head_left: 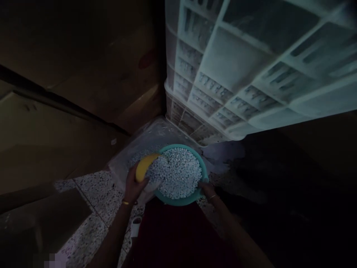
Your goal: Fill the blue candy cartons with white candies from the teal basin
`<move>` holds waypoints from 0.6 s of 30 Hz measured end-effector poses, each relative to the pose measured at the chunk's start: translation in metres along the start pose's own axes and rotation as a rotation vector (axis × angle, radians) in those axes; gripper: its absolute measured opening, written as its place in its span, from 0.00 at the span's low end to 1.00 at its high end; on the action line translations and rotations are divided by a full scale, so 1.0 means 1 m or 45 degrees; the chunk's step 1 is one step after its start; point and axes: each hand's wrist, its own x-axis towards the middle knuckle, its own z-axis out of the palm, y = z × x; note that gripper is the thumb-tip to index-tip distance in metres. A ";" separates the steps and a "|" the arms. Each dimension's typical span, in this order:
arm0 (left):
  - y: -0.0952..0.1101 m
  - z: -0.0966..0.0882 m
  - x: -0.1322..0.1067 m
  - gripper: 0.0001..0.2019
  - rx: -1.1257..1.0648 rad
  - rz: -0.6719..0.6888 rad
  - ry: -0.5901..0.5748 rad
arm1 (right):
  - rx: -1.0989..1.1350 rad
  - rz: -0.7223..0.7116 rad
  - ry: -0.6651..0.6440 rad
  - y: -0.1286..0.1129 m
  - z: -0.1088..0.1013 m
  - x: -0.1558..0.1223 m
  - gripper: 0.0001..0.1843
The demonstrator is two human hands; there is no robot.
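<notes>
My left hand (134, 186) grips a yellow bowl (145, 165), tipped to the right over a teal basin (205, 172). Small pale pellets (157, 169) fill the bowl's mouth and meet the heap of similar pellets (181, 175) in the basin. With fingers closed on the basin's right rim, my right hand (206, 188) holds it. Beneath and behind the basin lies a clear plastic bag (158, 128) with more pellets visible inside. The dim light hides the exact shape of the pellets.
Stacked white plastic crates (231, 56) rise at the back right. Cardboard boxes (55, 137) stand along the left. A white roll-like object (135, 225) rests on the speckled tile floor (97, 190). Deep shadow covers the right side.
</notes>
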 end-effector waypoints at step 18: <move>0.050 0.065 -0.014 0.44 0.938 0.786 -0.249 | 0.016 0.039 0.010 -0.010 0.000 -0.001 0.09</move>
